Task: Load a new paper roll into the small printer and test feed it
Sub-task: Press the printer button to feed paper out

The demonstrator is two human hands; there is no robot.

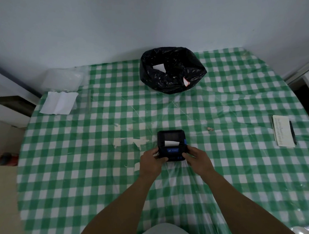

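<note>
A small black printer (170, 138) with a blue front panel sits on the green checked tablecloth (99, 176) near the table's middle. A short strip of white paper (171, 143) sticks out of its slot, curling at the right corner. My left hand (151, 162) grips the printer's near left side, thumb on its top edge. On the near right side, my right hand (196, 157) holds the printer with its fingers curled against the front corner. The paper roll itself is hidden inside the closed printer.
A bin lined with a black bag (172, 72) holding paper scraps stands at the back. A clear plastic container (63, 79) and a folded white sheet (58, 105) lie at the back left. A notepad (283, 133) with a black pen (292, 131) lies at the right edge.
</note>
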